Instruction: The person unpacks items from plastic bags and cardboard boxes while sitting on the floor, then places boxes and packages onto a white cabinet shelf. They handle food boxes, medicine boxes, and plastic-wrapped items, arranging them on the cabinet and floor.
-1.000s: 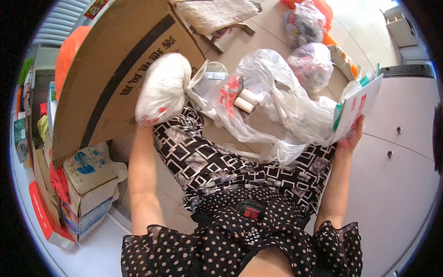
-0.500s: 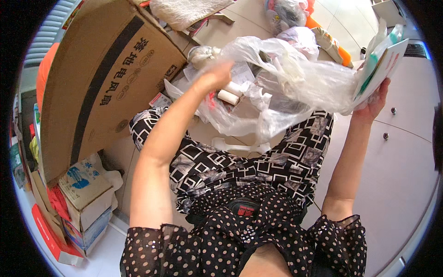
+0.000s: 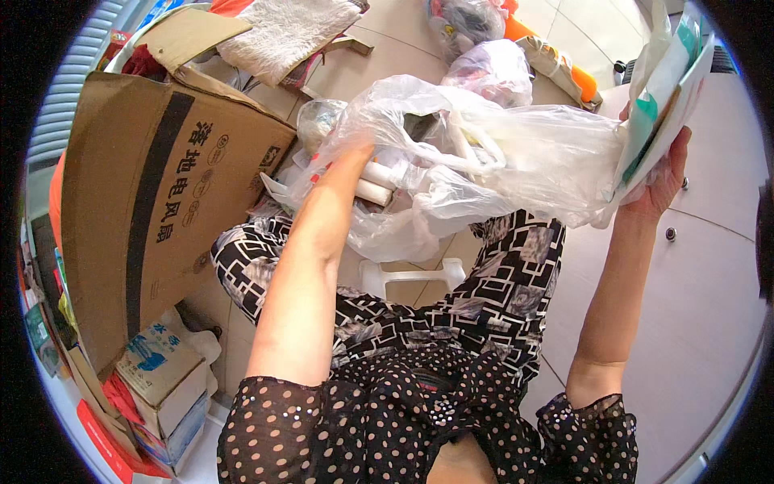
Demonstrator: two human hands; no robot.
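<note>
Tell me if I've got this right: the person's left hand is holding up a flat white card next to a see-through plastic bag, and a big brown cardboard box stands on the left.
Not quite: the head view shows the right hand holding up the flat white card next to the see-through plastic bag. The big brown cardboard box does stand on the left.
</note>
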